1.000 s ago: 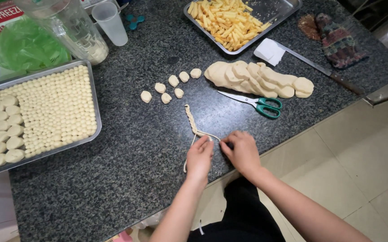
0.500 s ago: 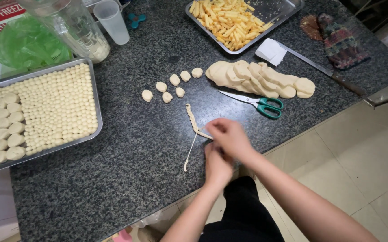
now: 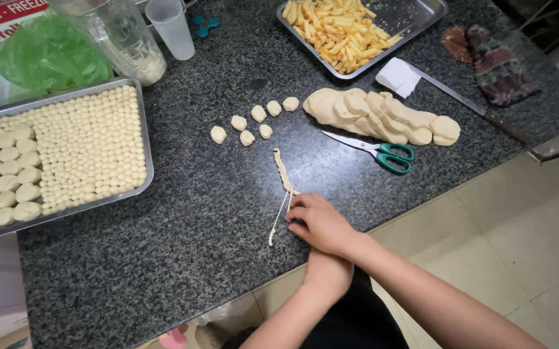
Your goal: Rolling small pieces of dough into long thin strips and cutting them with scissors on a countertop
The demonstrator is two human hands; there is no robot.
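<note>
Right hand (image 3: 321, 223) lies palm-down on the dark speckled surface (image 3: 182, 258), fingers together, tips pressing the near end of a thin dough strand (image 3: 280, 210). Strand's far part is a twisted dough braid (image 3: 283, 171); two loose tails run toward the surface edge. Left hand mostly hidden under the right, wrists crossed; can't tell its grip. Beyond the braid: six small dough pieces (image 3: 253, 123), w/ a big sliced dough log (image 3: 383, 115) to their right. Green-handled scissors (image 3: 379, 150) just beside the log. Left: metal tray (image 3: 145, 139) packed w/ dough balls. Far side: tray of fried strips (image 3: 421, 19), knife (image 3: 463, 102), plastic cup (image 3: 171, 27).
</note>
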